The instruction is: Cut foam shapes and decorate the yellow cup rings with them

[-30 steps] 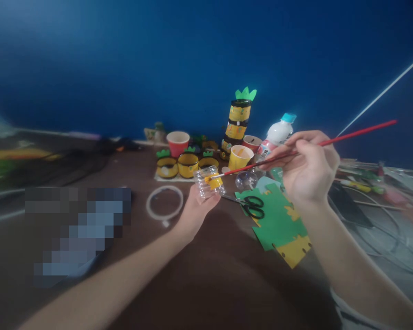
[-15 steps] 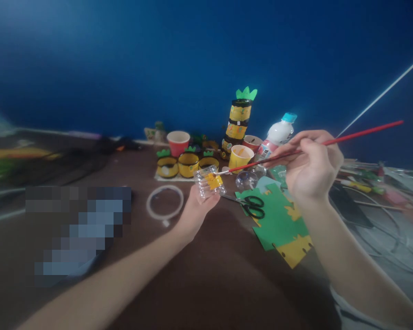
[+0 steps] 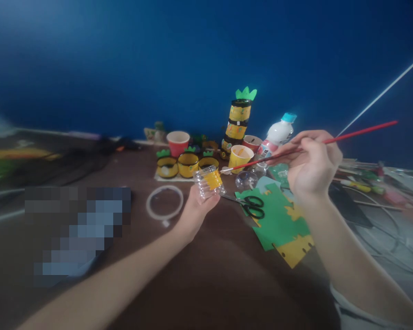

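Observation:
My left hand holds a clear ribbed piece of plastic bottle from below, its fingers mostly hidden behind it. A patch of yellow paint covers the right part of the plastic. In my right hand is a long red paintbrush, pinched between thumb and fingers. Its pale tip lies at the right edge of the yellow patch; whether it touches, I cannot tell. Just behind stands a yellow paper cup with yellow paint inside. Black-handled scissors lie to the right of my left hand.
Small yellow-and-black pots stand behind the left hand, near a red cup. A pineapple-like stack and a white bottle rise behind. Green sheets lie right, a clear ring left. Cables tangle far right.
The brush tip has shifted slightly right, from on the yellow patch to its right edge. The yellow patch looks a little fuller. The left hand has barely moved.

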A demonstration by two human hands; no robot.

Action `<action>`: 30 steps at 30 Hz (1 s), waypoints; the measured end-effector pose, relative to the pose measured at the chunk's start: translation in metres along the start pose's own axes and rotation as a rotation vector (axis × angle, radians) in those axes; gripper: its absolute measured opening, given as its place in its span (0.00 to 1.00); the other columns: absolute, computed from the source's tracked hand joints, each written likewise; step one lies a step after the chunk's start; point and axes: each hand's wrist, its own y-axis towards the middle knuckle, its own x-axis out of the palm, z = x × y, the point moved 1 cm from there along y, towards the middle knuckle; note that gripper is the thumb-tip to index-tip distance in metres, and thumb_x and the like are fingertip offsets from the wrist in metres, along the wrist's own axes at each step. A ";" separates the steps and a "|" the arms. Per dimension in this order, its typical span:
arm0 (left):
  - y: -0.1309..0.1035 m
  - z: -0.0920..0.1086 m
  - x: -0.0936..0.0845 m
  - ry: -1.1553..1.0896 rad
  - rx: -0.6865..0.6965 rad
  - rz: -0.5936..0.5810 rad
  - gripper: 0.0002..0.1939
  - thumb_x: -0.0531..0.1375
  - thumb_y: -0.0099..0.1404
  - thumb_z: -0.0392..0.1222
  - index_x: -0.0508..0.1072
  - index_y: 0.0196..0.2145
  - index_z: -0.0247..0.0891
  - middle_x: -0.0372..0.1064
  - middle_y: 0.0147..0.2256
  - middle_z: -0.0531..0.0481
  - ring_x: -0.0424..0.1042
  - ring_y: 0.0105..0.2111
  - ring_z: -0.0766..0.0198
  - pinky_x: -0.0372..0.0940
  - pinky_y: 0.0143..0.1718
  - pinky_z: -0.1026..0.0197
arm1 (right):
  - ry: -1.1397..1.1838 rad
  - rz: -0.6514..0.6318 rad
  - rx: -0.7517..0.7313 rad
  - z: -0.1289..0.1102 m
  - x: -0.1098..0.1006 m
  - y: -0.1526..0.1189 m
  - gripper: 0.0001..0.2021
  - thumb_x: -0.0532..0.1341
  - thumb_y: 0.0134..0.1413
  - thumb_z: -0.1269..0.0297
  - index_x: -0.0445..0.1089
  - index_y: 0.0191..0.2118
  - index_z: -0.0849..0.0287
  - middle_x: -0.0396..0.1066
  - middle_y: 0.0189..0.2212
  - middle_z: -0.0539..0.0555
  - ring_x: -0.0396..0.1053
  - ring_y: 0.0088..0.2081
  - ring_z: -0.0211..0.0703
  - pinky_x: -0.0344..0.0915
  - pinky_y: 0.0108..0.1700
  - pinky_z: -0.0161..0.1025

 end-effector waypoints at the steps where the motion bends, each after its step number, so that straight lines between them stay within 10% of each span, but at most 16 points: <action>1: 0.000 0.000 0.000 0.003 -0.001 0.004 0.20 0.62 0.53 0.41 0.64 0.44 0.40 0.68 0.44 0.47 0.64 0.47 0.58 0.54 0.50 0.54 | 0.002 0.000 0.003 0.001 0.000 0.000 0.05 0.50 0.47 0.71 0.62 0.27 0.60 0.68 0.14 0.48 0.71 0.19 0.42 0.68 0.17 0.39; 30: -0.004 0.006 0.004 0.034 -0.029 0.065 0.22 0.62 0.52 0.42 0.61 0.44 0.38 0.67 0.46 0.45 0.66 0.47 0.59 0.57 0.50 0.55 | 0.011 -0.026 0.000 -0.015 0.025 -0.022 0.07 0.49 0.48 0.72 0.63 0.27 0.58 0.68 0.15 0.45 0.70 0.17 0.40 0.72 0.23 0.43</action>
